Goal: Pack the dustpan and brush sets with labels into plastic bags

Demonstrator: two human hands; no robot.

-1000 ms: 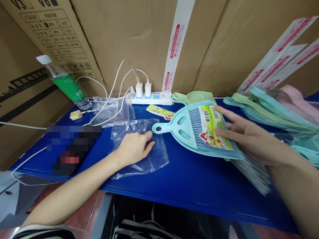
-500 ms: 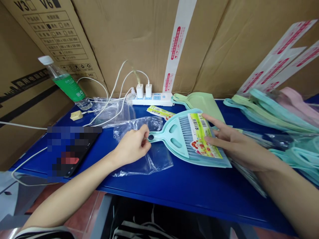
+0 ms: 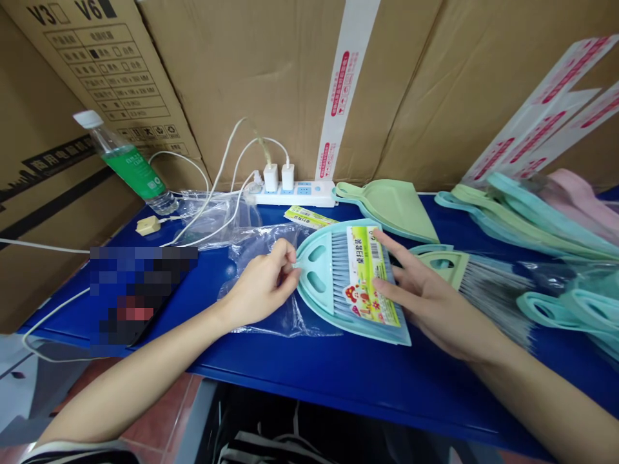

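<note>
Between my hands is a light-blue dustpan (image 3: 322,310) with a matching brush (image 3: 341,264) nested in it, bristles to the right. A printed card label (image 3: 370,277) lies across the bristles. My left hand (image 3: 268,283) is closed in a pinch at the handle end, and its fingers hide the handle. My right hand (image 3: 425,290) grips the wide edge, with thumb and index finger over the label and the other fingers mostly hidden. Under the left hand and the dustpan spreads a crumpled clear plastic bag (image 3: 309,322).
Behind stand a green dustpan (image 3: 399,206), another label card (image 3: 309,217) and a white power strip (image 3: 314,192). A green brush (image 3: 457,267) with grey bristles lies right, near stacked dustpans (image 3: 522,219). Left are a bottle (image 3: 138,171) and a partly blurred dark device (image 3: 164,290).
The dustpan and brush have shifted left and slightly toward me, with my right hand moving along. The handle has slipped out of sight behind my left hand. More of the green brush shows.
</note>
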